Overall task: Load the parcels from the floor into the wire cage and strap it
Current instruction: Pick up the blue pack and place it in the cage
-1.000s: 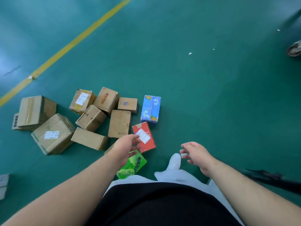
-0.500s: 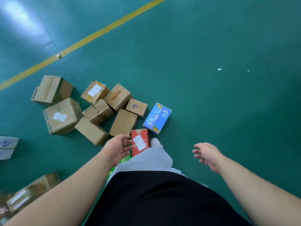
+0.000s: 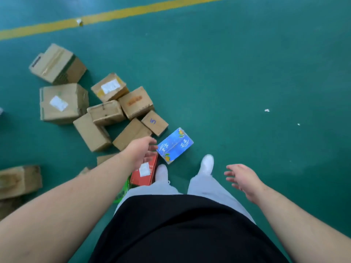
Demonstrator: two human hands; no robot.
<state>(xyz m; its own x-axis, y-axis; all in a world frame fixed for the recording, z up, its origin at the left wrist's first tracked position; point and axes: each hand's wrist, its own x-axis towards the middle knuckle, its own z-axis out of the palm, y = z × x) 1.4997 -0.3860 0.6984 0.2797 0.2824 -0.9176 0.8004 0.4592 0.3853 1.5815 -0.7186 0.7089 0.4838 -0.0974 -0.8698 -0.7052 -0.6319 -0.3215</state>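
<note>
The parcels [image 3: 112,111] lay on the green floor [image 3: 247,73], grouped left of centre. At the far left stood a taped carton [image 3: 57,63]. Just near of it stood a large carton [image 3: 62,103] with a white label on top.

To the right of these, five smaller brown boxes lay packed against one another:
- a labelled box [image 3: 110,87]
- a box with orange print [image 3: 135,102]
- a box marked "5" [image 3: 154,122]
- a dented box [image 3: 103,115]
- a long box [image 3: 91,132]

A flat box [image 3: 131,133] lay on the near side of this cluster. A blue box [image 3: 174,146] lay at the right end of the group, set at an angle. A red box [image 3: 145,172] with a white label lay just near of it, beside the left shoe [image 3: 161,173]. A green pack [image 3: 123,190] showed only in part beside the left forearm. A blurred carton [image 3: 19,181] sat at the near left edge.

The left hand [image 3: 141,151] reached over the far end of the red box, beside the left corner of the blue box. Its fingers were lightly bent and a little apart, gripping nothing. Contact with either box could not be determined.

The right hand [image 3: 245,179] hung over bare floor, right of the right shoe [image 3: 207,164] and well apart from the parcels. Its fingers were spread and relaxed, holding nothing.

A yellow line [image 3: 114,16] crossed the far floor.
</note>
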